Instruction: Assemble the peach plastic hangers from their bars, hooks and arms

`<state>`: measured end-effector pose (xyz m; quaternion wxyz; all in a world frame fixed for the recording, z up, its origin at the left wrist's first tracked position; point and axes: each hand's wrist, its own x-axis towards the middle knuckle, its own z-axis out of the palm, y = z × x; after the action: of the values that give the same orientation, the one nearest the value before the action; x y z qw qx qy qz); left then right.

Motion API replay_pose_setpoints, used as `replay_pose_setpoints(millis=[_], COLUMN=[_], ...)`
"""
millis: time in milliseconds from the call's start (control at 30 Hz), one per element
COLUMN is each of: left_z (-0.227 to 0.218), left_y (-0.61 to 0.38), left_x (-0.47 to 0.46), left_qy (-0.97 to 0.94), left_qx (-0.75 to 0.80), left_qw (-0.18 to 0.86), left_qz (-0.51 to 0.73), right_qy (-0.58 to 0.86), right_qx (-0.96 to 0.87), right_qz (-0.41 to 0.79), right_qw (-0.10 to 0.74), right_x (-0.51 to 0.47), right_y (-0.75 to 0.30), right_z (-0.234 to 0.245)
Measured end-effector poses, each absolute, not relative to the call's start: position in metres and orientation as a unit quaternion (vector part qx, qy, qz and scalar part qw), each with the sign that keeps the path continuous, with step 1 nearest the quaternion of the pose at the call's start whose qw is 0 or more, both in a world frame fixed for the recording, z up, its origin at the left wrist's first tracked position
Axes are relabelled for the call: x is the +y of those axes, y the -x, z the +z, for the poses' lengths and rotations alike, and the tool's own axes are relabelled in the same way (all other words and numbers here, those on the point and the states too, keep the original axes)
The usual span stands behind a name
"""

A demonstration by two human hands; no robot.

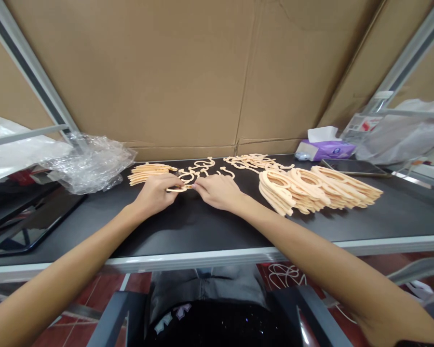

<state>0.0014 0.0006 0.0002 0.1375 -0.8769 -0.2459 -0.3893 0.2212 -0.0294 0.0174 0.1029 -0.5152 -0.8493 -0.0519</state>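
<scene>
Fingertips of the left hand (157, 193) are pinched together on a small curved, pale cream piece (176, 190); the right hand (219, 192) grips its 3 o'clock end, thumb against fingers. This piece sits between the two hands, just above the counter (202, 229), partly hidden by the grip. The material looks smooth and matt, like plastic or wood; I cannot tell which. Just past the knuckles, at 12 to 1 o'clock, lie loose hooked pieces (204, 164), thin and curled. At 10 o'clock, close to the left hand, slim strips (150, 172) lie bunched side by side.

Bare dark, matt surface runs from the wrists to a pale metal edge (202, 259) at 6 o'clock, leaving open room there. At 3 o'clock, overlapping stacks (311, 190) of flat pieces with oval openings crowd the right forearm; a tangled pile (256, 161) lies at 2 o'clock.

Farther out, a purple tissue pack (325, 149) and a dark flat device (352, 166) sit past the stacks. Crinkled clear plastic (90, 164) bulges at 10 o'clock, a glossy dark panel (36, 226) lies at 8, and a cardboard wall (173, 72) blocks 12.
</scene>
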Motion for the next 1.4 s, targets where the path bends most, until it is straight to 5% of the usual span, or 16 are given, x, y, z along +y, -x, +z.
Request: replay_pose_setpoints(millis=[1400], left_z=[0.0005], left_y=[-0.0002], left_x=[-0.0015], left_qy=[0.898], left_qx=[-0.221], left_qw=[0.120], left_qz=[-0.360], right_qy=[0.492], right_qx=[-0.862], right_qz=[-0.083], right_qw=[0.087], right_x=[-0.0270], right_y=[-0.2231], right_z=[0.0155])
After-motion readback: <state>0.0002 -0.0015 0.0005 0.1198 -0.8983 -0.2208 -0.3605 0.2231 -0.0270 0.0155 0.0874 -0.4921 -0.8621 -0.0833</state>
